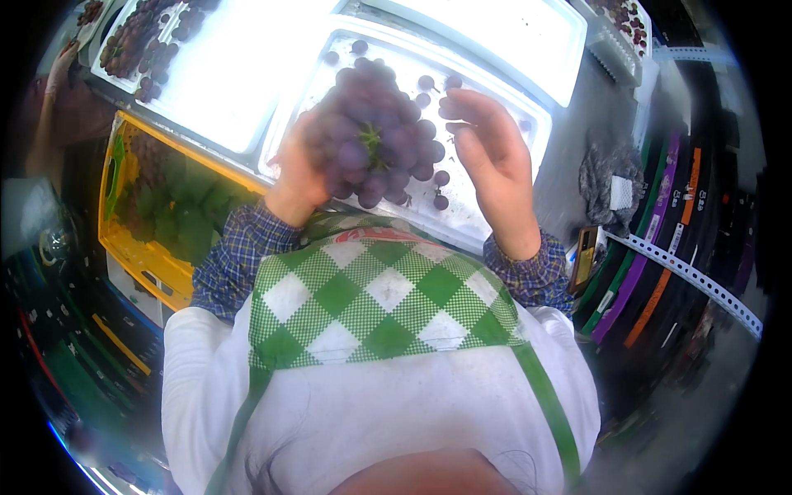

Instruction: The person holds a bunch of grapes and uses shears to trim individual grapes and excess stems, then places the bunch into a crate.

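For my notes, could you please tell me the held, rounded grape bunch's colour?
The held, rounded grape bunch is dusky purple, clearest in head view.

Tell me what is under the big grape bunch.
A white tray, with loose grapes showing around the grape bunch, which the left hand holds. The part of the tray right behind the bunch is covered, so anything lying there cannot be seen.

Apron (431,285): green/white diamond check, red print near far edge. Green straps (548,404) over white top (371,404). Forearm sleeves (239,252): dark blue plaid, gathered cuffs.
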`<state>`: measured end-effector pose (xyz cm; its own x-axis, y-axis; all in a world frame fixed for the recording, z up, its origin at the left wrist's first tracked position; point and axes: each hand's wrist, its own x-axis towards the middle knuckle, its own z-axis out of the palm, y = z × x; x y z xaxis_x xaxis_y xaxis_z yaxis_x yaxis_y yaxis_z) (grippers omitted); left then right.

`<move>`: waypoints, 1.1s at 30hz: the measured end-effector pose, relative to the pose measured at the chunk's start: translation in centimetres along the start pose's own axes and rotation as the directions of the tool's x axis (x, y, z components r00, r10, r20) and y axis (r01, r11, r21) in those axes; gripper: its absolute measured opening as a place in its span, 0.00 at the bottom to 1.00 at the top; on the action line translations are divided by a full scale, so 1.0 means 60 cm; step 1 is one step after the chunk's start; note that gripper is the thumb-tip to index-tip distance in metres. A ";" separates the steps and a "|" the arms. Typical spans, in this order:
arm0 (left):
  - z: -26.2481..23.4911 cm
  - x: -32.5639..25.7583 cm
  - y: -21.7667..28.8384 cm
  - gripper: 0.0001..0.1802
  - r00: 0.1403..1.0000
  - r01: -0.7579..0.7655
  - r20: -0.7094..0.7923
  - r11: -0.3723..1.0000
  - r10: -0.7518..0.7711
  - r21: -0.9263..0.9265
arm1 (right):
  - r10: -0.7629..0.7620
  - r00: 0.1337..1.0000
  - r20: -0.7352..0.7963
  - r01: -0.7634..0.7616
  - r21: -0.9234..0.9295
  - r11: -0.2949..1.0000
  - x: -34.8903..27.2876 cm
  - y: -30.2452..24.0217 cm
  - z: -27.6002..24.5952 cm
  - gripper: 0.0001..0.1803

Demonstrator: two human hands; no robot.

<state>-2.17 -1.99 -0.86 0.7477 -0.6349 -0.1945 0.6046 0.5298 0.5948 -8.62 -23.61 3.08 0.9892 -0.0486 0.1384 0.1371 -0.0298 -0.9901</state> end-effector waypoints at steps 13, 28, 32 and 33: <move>-0.030 -0.010 -0.005 0.31 0.965 0.066 -0.246 0.991 -0.093 -0.115 | -0.165 0.979 0.124 0.199 -0.365 0.909 0.016 -0.011 0.010 0.20; 0.019 -0.024 0.043 0.32 0.944 0.216 -0.290 0.960 -0.159 0.177 | 0.410 0.810 0.420 -0.324 -0.263 0.909 0.109 0.000 -0.004 0.34; 0.010 -0.029 0.061 0.32 0.976 0.179 -0.158 0.969 -0.152 0.170 | 0.389 0.817 0.426 -0.405 -0.058 0.913 0.093 0.030 0.000 0.32; 0.008 -0.029 0.065 0.32 0.967 0.214 -0.184 0.956 -0.177 0.201 | 0.413 0.810 0.416 -0.455 0.002 0.891 0.088 0.037 -0.002 0.33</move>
<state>-1.24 0.94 2.16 0.6662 -0.6043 -0.4371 0.6826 0.2579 0.6838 -3.13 -24.04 1.62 0.8799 0.3635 -0.3061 -0.3277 -0.0024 -0.9448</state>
